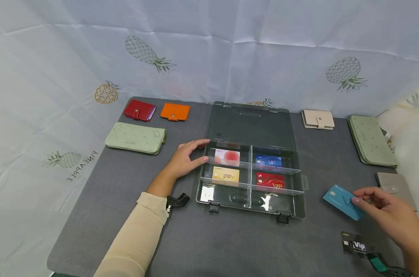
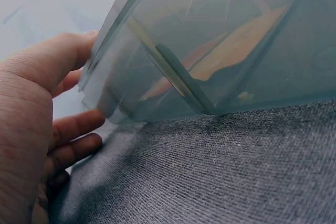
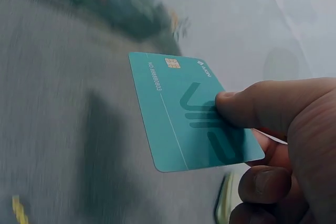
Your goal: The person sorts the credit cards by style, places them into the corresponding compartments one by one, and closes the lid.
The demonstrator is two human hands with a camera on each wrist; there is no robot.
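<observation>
My right hand [image 1: 386, 209] pinches a teal-blue VIP card [image 3: 184, 114] between thumb and fingers, holding it above the table to the right of an open, dark see-through box [image 1: 230, 198]. Along the box's left edge, my left hand [image 1: 186, 159] touches the rim with thumb and fingertips. Inside the box lie a pink card [image 1: 227, 157], a gold card [image 1: 225, 175], a blue VIP card [image 1: 268, 161] and a red VIP card [image 1: 270, 180], each in its own compartment. A black VIP card [image 1: 355, 244] lies on the table near my right wrist.
Behind the left hand are a red card holder [image 1: 139, 110], an orange one [image 1: 175, 111] and a green wallet [image 1: 136, 137]. On the right lie a beige card holder [image 1: 318, 118], another green wallet [image 1: 372, 141] and a grey-beige one [image 1: 396, 188]. A pineapple-print curtain [image 1: 230, 57] hangs behind.
</observation>
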